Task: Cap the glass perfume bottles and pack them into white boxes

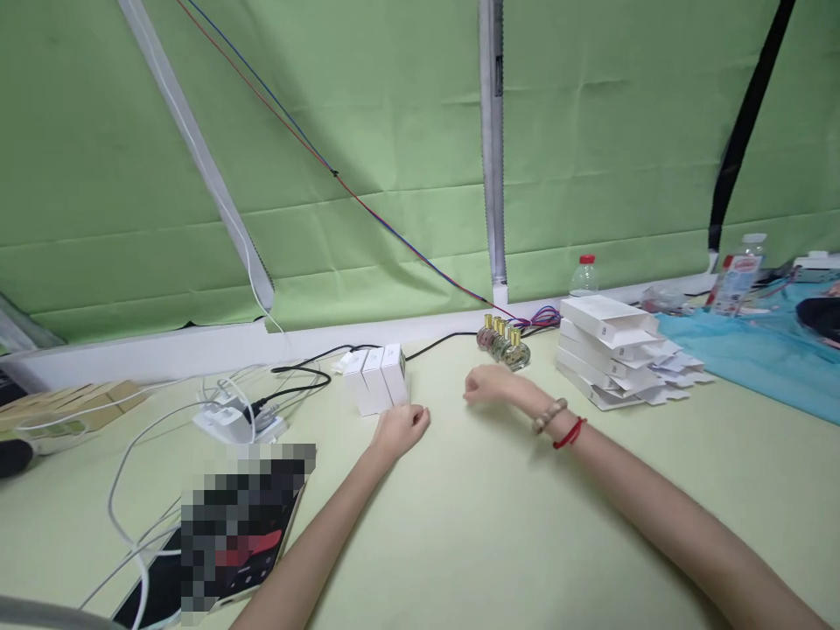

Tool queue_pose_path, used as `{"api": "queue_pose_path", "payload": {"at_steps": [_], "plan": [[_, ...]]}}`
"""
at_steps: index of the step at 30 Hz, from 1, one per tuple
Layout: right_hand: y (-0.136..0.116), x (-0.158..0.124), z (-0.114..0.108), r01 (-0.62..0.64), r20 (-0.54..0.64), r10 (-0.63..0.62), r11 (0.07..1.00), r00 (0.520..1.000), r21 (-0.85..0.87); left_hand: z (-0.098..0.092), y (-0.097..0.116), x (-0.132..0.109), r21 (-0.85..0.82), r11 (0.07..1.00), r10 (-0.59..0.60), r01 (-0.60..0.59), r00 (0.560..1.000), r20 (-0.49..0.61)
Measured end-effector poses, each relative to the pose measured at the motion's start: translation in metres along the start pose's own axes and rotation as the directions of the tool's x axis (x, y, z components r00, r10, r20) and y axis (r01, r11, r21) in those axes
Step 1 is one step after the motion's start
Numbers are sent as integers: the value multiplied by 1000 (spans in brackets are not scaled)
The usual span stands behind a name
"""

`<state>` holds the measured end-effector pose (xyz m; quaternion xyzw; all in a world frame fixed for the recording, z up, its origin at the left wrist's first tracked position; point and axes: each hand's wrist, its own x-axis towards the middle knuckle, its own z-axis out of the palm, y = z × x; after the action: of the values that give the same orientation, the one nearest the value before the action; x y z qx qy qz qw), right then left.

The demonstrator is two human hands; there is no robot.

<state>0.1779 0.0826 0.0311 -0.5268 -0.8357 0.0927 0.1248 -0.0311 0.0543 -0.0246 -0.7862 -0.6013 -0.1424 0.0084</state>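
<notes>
My left hand (399, 429) rests on the table as a loose fist, with nothing showing in its curled fingers. Just behind it stand three small white boxes (375, 382), upright and side by side. My right hand (489, 385), with a beaded bracelet and a red cord at the wrist, is held with its fingers curled in, and I see nothing in them. Beyond its knuckles is a row of small round glass bottles (515, 353) with gold caps, apart from the hand. To its right sits a stack of white cartons (607, 350) with flaps sticking out.
A tablet (289, 490), partly blurred, lies at the left beside a power strip (229, 423) and tangled white cables. Tan boxes (98, 407) are at the far left. Behind the cartons stand a red-capped bottle (584, 278) and, farther right, a labelled bottle (738, 280) by blue sheeting (754, 354).
</notes>
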Motion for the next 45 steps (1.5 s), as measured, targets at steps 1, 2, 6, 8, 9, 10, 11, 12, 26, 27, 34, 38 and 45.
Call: {"api": "queue_pose_path", "payload": {"at_steps": [1, 2, 6, 8, 9, 10, 11, 12, 26, 27, 34, 38, 45], "plan": [[8, 0, -14, -28, -49, 27, 1000, 998, -6, 0, 0, 0, -7, 1000, 7, -7, 1000, -2], [17, 0, -29, -43, -111, 42, 999, 993, -9, 1, -1, 0, -13, 1000, 13, -13, 1000, -5], [60, -12, -76, -247, -624, 174, 969, 762, -31, 2, -2, 1, -16, 1000, 15, -15, 1000, -6], [80, -22, -90, -410, -711, 307, 912, 633, 29, 2, -2, 1, -13, 1000, 8, -8, 1000, 1], [88, -27, -95, -480, -719, 382, 874, 581, 77, 2, -1, 1, -12, 1000, 4, -4, 1000, 3], [95, -33, -100, -540, -709, 454, 833, 540, 122, 2, -1, 1, -11, 1000, 0, 0, 1000, 6], [102, -37, -103, -596, -684, 527, 786, 504, 166, 2, -1, 1, -9, 1000, -3, 3, 1000, 9], [106, -41, -106, -649, -643, 599, 734, 477, 203, 2, -1, 1, -7, 1000, -5, 5, 1000, 12], [52, -22, -79, -159, -437, 139, 987, 889, -10, 0, 1, -1, -39, 997, 67, -70, 995, -68], [44, -17, -67, 19, -269, -18, 1000, 963, 2, 0, 1, -3, -35, 994, 98, -103, 990, -105], [19, 3, 20, 307, 92, -311, 950, 946, 56, 2, 3, -11, 94, 944, 329, -315, 911, -250], [2, -4, 49, 433, -71, -430, 901, 900, 28, 3, 2, -11, 161, 890, 456, -427, 825, -335], [-7, -7, 69, 450, -260, -449, 891, 855, -60, 1, 6, -9, 256, 821, 566, -510, 675, -472]]}}
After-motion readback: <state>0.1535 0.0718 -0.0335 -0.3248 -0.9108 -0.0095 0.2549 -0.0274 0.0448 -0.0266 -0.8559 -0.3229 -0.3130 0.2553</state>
